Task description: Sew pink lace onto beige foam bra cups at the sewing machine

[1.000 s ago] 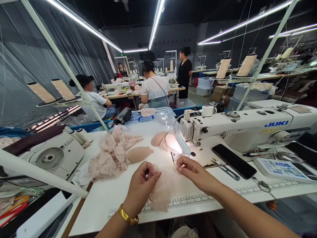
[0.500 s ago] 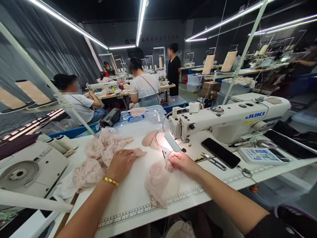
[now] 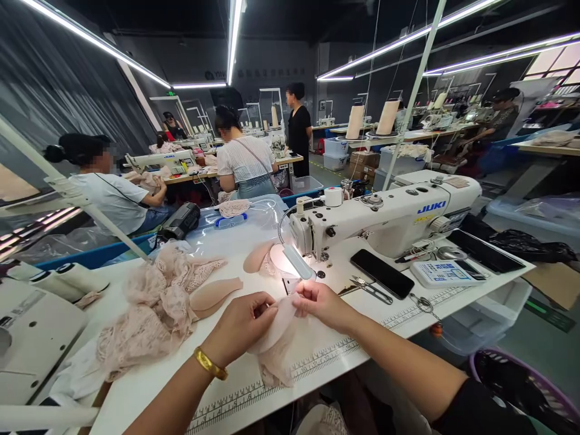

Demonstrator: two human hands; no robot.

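Note:
Both hands pinch the upper edge of a sheer pale pink piece of fabric [image 3: 280,350], which hangs down over the ruler strip at the table's front. My left hand [image 3: 247,320], with a gold bangle at the wrist, is closed on its left side. My right hand [image 3: 322,307] grips the edge a short way to the right. Just beyond them, a lit lamp [image 3: 298,263] shines beside the sewing machine [image 3: 362,217]. Under the light lies another pink piece, a fabric cup [image 3: 258,258]. A heap of pink lace [image 3: 154,308] and a beige pad [image 3: 217,296] rest at left.
Right of my hands lie thread snips [image 3: 374,290], a black phone [image 3: 382,273] and a white box [image 3: 446,273]. A clear plastic lid [image 3: 240,226] is behind the table. A thread stand pole [image 3: 97,220] rises at left. Several people work at machines beyond.
My left hand has left the beige pad by the lace heap and moved right to take hold of the sheer fabric. My right hand keeps its pinch. The view has turned rightward.

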